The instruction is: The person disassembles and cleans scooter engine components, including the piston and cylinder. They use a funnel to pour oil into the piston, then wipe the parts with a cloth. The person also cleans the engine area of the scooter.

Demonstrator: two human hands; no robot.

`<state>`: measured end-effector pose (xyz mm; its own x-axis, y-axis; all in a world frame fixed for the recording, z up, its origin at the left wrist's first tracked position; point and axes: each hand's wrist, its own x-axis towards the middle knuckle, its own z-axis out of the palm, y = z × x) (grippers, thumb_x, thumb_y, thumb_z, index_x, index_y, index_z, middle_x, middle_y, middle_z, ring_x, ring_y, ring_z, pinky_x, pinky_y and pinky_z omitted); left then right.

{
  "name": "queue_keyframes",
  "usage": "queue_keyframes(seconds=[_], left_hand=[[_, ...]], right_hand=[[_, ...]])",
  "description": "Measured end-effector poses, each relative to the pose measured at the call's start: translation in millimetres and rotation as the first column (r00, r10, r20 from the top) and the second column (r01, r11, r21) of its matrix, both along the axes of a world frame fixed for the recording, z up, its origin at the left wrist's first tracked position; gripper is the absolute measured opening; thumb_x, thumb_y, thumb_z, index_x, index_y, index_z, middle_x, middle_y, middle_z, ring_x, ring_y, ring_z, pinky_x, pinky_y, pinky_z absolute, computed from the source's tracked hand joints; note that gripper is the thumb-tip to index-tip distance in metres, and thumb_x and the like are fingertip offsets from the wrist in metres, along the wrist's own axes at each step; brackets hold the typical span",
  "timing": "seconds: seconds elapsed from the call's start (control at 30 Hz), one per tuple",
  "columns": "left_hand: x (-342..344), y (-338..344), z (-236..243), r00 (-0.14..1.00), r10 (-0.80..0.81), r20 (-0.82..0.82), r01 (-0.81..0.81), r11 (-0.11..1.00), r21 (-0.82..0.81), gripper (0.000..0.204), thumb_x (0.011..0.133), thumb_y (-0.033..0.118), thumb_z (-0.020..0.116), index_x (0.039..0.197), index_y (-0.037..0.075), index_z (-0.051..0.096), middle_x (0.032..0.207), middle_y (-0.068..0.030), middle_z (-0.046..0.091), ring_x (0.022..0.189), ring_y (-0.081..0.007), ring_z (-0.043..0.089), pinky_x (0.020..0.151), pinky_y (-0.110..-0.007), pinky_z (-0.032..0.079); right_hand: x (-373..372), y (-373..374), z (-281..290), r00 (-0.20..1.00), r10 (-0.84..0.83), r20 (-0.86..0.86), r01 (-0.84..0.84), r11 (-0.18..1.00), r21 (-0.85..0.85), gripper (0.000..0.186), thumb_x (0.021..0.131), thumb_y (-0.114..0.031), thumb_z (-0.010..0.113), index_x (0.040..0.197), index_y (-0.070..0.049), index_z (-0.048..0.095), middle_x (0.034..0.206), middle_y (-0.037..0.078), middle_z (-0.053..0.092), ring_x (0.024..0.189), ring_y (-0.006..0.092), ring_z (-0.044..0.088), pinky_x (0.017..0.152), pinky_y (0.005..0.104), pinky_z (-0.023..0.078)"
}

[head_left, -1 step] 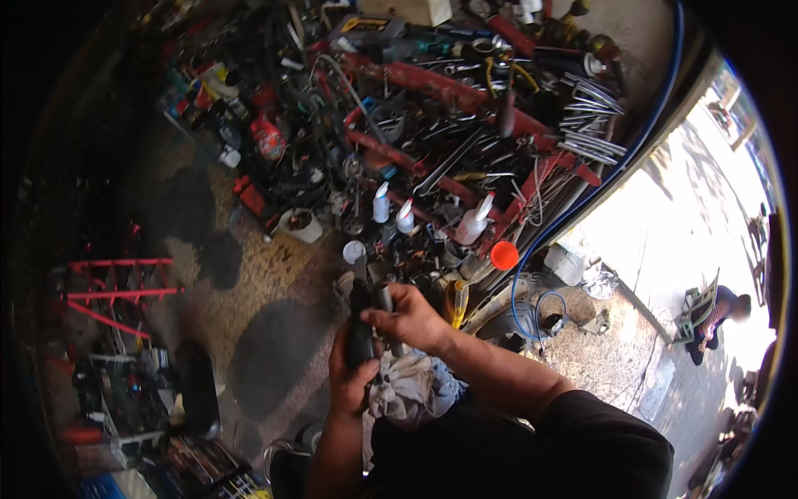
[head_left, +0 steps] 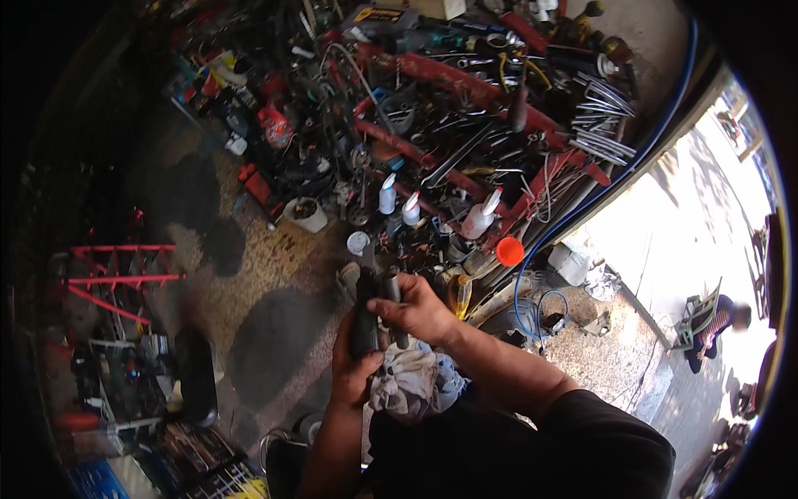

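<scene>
My left hand [head_left: 352, 371] is closed around a dark, roughly cylindrical part [head_left: 363, 328] that stands nearly upright in front of me. Close against it, my right hand [head_left: 421, 312] grips a short grey metal rod [head_left: 394, 288], its thumb reaching toward the dark part. Whether the two pieces touch behind my fingers is hidden. Below both hands a crumpled, stained whitish rag [head_left: 409, 381] lies in my lap.
Beyond my hands stands a red metal rack [head_left: 432, 75] heaped with tools. Spray bottles [head_left: 480, 218], an orange-red cup [head_left: 509, 251] and a white tub [head_left: 306, 214] line its near side. A blue hose [head_left: 657, 133] runs along the right; a person [head_left: 716, 328] sits outside.
The surroundings have shifted slightly right in the picture. The grey rod in my right hand sits a little farther from the dark part's top. Both hands keep their hold.
</scene>
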<state>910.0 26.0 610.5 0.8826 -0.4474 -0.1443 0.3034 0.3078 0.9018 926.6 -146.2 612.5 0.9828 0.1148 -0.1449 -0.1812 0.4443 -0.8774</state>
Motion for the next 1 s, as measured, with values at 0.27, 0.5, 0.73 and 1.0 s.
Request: queue_keyframes(seconds=[0.27, 0.5, 0.73, 1.0], left_hand=[[-9.4, -8.1, 5.6, 0.999, 0.036, -0.008, -0.037, 0.991, -0.130, 0.076, 0.068, 0.025, 0.067, 0.134, -0.001, 0.040, 0.087, -0.0053, 0.054, 0.082, -0.0116, 0.050, 0.074, -0.024, 0.039], [-17.1, -5.7, 3.9, 0.985, 0.173, 0.026, -0.174, 0.984, 0.042, 0.045, 0.068, 0.011, 0.064, 0.109, 0.005, 0.048, 0.084, -0.0044, 0.054, 0.075, -0.0108, 0.050, 0.068, -0.024, 0.040], [-10.0, -5.3, -12.5, 0.954, 0.274, 0.125, -0.293, 0.938, 0.186, 0.026, 0.071, 0.003, 0.067, 0.080, 0.009, 0.043, 0.073, 0.0021, 0.050, 0.063, -0.0058, 0.047, 0.057, -0.022, 0.039], [-7.5, -11.0, -24.9, 0.997, 0.071, 0.024, -0.075, 0.949, 0.306, 0.027, 0.084, 0.005, 0.066, 0.108, 0.001, 0.056, 0.081, -0.0017, 0.058, 0.073, -0.0091, 0.054, 0.069, -0.024, 0.045]], right_hand=[[-8.8, 8.4, 1.1, 0.999, 0.038, 0.006, -0.039, 0.986, 0.160, 0.010, 0.095, -0.008, 0.062, 0.094, 0.000, 0.055, 0.069, 0.010, 0.065, 0.049, 0.0189, 0.063, 0.045, 0.0293, 0.049], [-15.8, 14.2, -9.9, 0.999, -0.024, 0.022, 0.023, 0.996, 0.086, 0.008, 0.092, -0.007, 0.066, 0.094, -0.001, 0.062, 0.075, 0.004, 0.066, 0.061, 0.0103, 0.061, 0.054, 0.0252, 0.049], [-23.3, 21.3, -29.3, 0.995, -0.031, -0.098, 0.047, 0.984, 0.172, 0.012, 0.087, -0.004, 0.070, 0.098, -0.002, 0.065, 0.084, 0.002, 0.067, 0.074, 0.0085, 0.060, 0.067, 0.0246, 0.050], [-19.0, -11.2, -51.0, 0.965, -0.079, -0.251, 0.182, 0.889, 0.421, 0.015, 0.085, 0.002, 0.068, 0.099, -0.001, 0.065, 0.087, 0.006, 0.069, 0.075, 0.0157, 0.066, 0.071, 0.0302, 0.055]])
